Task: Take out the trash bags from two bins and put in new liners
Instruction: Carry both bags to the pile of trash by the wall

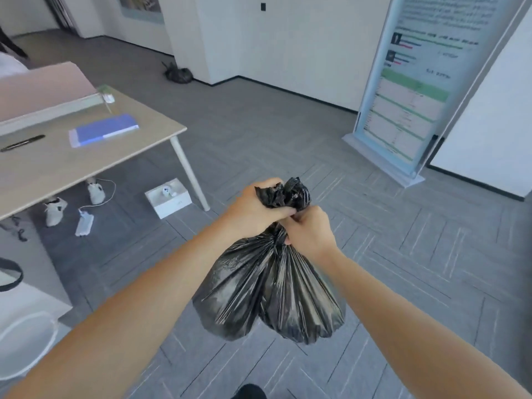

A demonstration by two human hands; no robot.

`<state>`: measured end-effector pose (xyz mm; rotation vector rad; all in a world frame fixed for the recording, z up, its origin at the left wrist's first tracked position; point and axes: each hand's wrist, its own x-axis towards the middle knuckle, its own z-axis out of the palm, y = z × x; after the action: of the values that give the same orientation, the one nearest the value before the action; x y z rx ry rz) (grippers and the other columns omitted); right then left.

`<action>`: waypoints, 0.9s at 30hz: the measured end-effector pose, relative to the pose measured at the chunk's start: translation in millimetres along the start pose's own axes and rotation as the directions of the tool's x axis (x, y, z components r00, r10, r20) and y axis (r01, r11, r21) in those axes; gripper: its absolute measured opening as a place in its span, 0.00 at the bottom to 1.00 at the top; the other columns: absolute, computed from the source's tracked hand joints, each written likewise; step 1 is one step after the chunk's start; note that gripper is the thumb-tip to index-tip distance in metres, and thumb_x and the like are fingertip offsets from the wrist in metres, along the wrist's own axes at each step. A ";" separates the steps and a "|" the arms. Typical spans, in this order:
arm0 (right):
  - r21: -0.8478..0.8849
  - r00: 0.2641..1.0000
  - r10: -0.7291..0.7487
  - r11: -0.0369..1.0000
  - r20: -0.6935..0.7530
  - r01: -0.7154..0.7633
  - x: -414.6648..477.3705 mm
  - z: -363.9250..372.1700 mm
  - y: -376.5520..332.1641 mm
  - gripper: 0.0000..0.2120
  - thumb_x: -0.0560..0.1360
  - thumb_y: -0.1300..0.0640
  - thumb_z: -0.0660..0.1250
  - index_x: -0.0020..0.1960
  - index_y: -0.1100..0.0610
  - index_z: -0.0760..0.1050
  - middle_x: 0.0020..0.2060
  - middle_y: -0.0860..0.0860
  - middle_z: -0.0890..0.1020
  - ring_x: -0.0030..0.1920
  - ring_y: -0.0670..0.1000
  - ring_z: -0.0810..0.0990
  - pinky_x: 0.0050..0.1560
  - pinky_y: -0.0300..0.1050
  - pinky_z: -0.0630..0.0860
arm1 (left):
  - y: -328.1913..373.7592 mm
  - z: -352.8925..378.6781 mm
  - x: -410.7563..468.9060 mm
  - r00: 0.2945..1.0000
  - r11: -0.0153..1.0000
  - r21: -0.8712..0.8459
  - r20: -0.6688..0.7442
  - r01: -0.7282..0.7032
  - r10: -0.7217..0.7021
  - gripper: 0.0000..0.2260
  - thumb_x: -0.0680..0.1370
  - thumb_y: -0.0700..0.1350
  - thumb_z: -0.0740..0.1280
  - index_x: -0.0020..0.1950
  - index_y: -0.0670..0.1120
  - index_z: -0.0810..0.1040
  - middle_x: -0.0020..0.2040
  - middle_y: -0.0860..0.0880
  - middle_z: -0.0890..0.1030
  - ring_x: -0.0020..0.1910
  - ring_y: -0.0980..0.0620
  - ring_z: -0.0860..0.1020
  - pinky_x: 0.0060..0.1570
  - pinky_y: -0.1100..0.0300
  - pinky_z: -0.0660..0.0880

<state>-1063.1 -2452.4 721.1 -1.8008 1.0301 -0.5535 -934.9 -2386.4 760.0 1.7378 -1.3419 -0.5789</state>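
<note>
1. Bag: black and bulging, it hangs in mid-air near centre, above the grey floor and clear of any bin
2. Left hand: clenched round the gathered neck; the ruffled top of the plastic sticks out above the fist
3. Right hand: touches the left on its right side, fingers curled, and pinches the neck lower down where the pleats meet
4. Step, as judged: closing off a bag already lifted out; the fingers cover the neck, so I cannot tell whether a knot is formed
5. Second bag: black, top tied, on the floor far left against the wall; this suggests one bin is already emptied
6. White rim: at the near left edge, below the desk; possibly a bin, too blurred to say
7. Next move calls for: the two hands pulling against each other to cinch the neck, gently since the film looks thin; then setting the bag down, probably by the far one
8. No fresh liner is in view; one must be fetched before relining
</note>
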 end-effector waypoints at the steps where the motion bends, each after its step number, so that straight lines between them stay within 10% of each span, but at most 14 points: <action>1: 0.012 1.000 0.011 1.000 0.003 -0.011 22.8 0.6 -4.8 0.19 0.77 0.58 0.64 0.29 0.65 0.71 0.29 0.65 0.82 0.14 0.42 0.68 0.18 0.34 0.59 | -5.8 -5.2 20.6 1.000 1.000 0.012 -0.024 0.008 -0.007 0.11 0.71 0.45 0.76 0.47 0.55 0.78 0.42 0.56 0.83 0.42 0.62 0.79 0.45 0.67 0.72; 17: 0.027 0.997 0.064 0.998 -0.052 -0.063 424.0 38.8 -73.4 0.11 0.77 0.60 0.63 0.38 0.61 0.77 0.24 0.54 0.81 0.23 0.44 0.80 0.29 0.42 0.71 | -121.2 -115.5 394.2 0.998 0.993 -0.098 -0.004 -0.066 0.066 0.10 0.73 0.38 0.74 0.53 0.47 0.81 0.46 0.51 0.84 0.45 0.58 0.80 0.44 0.72 0.73; 27: 0.140 1.000 0.016 0.990 0.018 -0.018 692.3 78.8 -90.7 0.09 0.75 0.62 0.64 0.44 0.65 0.80 0.35 0.61 0.85 0.34 0.53 0.86 0.43 0.65 0.81 | -213.3 -174.3 623.2 0.996 0.999 -0.028 -0.086 -0.019 0.017 0.08 0.75 0.39 0.71 0.54 0.42 0.81 0.47 0.45 0.85 0.50 0.47 0.81 0.52 0.53 0.76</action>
<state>-593.2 -2974.9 720.2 -1.6694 0.9704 -0.5848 -484.5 -2897.6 757.8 1.7062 -1.2822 -0.5056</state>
